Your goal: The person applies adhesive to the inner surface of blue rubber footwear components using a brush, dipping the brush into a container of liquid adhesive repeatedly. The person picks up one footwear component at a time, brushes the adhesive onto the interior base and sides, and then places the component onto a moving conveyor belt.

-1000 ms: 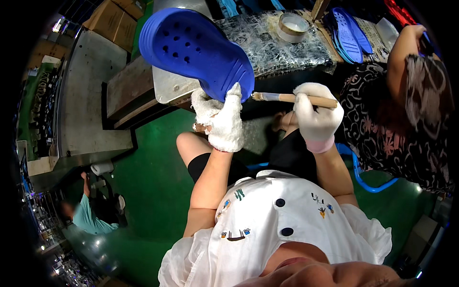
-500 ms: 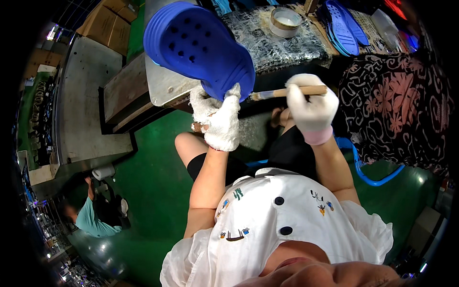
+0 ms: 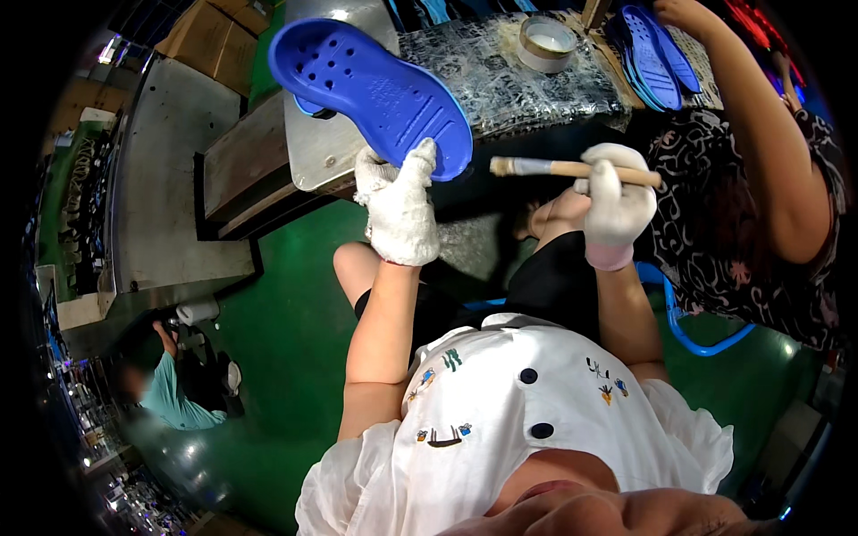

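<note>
My left hand (image 3: 398, 214), in a white knit glove, grips the near end of a blue shoe sole (image 3: 384, 103). The thumb presses on its top face and the fingers are under it. Small holes pierce the sole's far, wide end, and a brighter blue edge with a dark bit shows beneath. To the right, my right hand (image 3: 621, 201), also gloved in white, is closed round the wooden handle of a flat paintbrush (image 3: 563, 168). The brush lies nearly level, its bristles pointing left, apart from the sole.
A tape-covered bench top (image 3: 460, 67) ahead bears a bowl-like tape roll (image 3: 547, 43) and several stacked blue soles (image 3: 651, 58). A co-worker's bare arm (image 3: 769, 143) reaches over at the right. Metal tables (image 3: 179, 170) stand left; a person in teal (image 3: 183, 397) is low left.
The sole has tipped away and lower, showing more of its top face. My right hand has drawn the brush back to the right. A co-worker's arm has come in.
</note>
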`<state>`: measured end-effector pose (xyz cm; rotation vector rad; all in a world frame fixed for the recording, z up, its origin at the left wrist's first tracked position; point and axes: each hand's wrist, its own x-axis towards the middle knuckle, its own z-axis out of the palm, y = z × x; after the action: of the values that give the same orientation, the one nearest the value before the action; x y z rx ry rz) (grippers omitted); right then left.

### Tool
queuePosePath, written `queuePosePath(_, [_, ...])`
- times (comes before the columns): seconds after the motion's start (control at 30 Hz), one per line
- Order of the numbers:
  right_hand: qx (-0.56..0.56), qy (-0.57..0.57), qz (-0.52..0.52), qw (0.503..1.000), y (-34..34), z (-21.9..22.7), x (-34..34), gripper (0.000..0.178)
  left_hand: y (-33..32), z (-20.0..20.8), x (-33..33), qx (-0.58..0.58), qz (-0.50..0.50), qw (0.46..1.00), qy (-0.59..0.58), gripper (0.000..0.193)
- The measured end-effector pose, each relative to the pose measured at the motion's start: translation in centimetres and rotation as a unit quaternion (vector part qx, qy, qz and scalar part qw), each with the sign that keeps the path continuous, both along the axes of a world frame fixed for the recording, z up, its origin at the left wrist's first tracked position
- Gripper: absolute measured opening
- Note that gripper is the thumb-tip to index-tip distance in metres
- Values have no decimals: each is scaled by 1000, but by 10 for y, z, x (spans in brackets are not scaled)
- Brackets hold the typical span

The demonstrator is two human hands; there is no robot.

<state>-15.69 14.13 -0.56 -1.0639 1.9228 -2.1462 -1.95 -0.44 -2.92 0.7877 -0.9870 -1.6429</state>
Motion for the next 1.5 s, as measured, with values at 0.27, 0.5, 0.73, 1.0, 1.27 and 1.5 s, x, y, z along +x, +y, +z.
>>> queuePosePath(0.27, [-140,215,65,964,-48,-22,19,28,24,16,-6,124,-64,985,103,11])
queuePosePath(0.5, [-3,354,3,935,-55,-17,24,37,41,5,11,80,-71,993,55,27])
queuePosePath(0.73, [28,310,3,950,12,-111,2,34,22,25,16,54,-154,983,-83,20])
queuePosePath(1.0, [193,267,51,943,45,-172,6,32,57,45,-112,62,-402,887,-218,28])
queuePosePath(1.27, [161,219,54,961,43,-183,-1,33,43,14,-328,-225,-501,787,-281,23])
queuePosePath(1.5, [219,149,73,961,37,-188,-5,35,38,-5,-293,-483,-222,830,-169,27])
